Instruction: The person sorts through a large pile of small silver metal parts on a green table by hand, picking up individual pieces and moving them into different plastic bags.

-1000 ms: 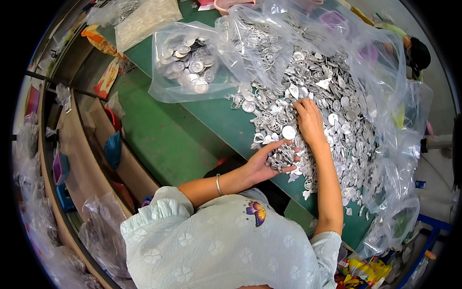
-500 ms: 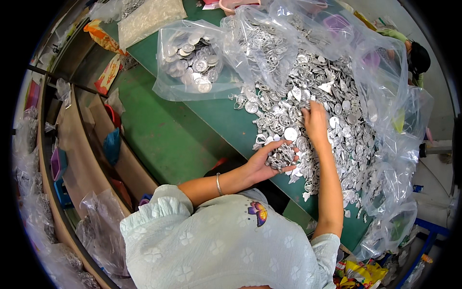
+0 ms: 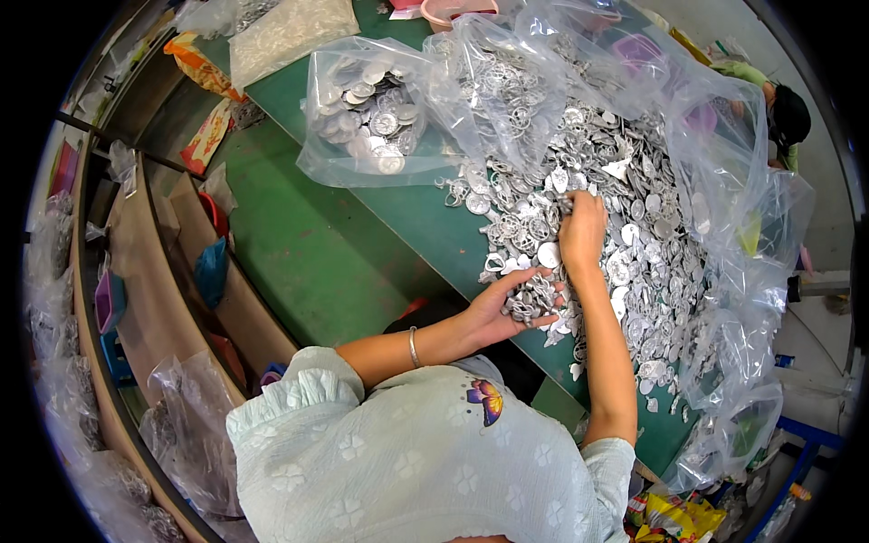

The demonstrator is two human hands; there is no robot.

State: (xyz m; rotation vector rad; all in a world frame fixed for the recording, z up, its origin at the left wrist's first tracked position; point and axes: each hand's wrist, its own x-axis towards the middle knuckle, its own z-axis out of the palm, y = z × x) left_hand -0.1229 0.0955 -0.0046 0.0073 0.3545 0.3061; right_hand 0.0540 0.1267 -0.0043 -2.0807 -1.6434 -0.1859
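A wide heap of small silver-coloured metal charms and pendants (image 3: 647, 299) covers much of the green table (image 3: 398, 210). Palm up at the heap's near edge, my left hand (image 3: 493, 312) cups a handful of small metal charms (image 3: 532, 299), its fingers curled around them. My right hand (image 3: 584, 233) reaches into the middle of the heap, fingers bent down and pinched. A small grey metal piece (image 3: 568, 205) shows at its fingertips; its exact shape is too small to tell. Beside that hand lies a round flat disc (image 3: 549, 254).
A clear bag of round discs (image 3: 376, 118) sits at the table's left edge, next to another clear bag of metal pieces (image 3: 507, 86). Crumpled plastic (image 3: 724, 299) lines the heap's right side. Shelving (image 3: 145, 271) stands at left. Another person (image 3: 786, 113) is at far right.
My right hand has shifted slightly left over the heap, with its forearm swinging the same way. My left hand stays nearly in place with its handful of charms.
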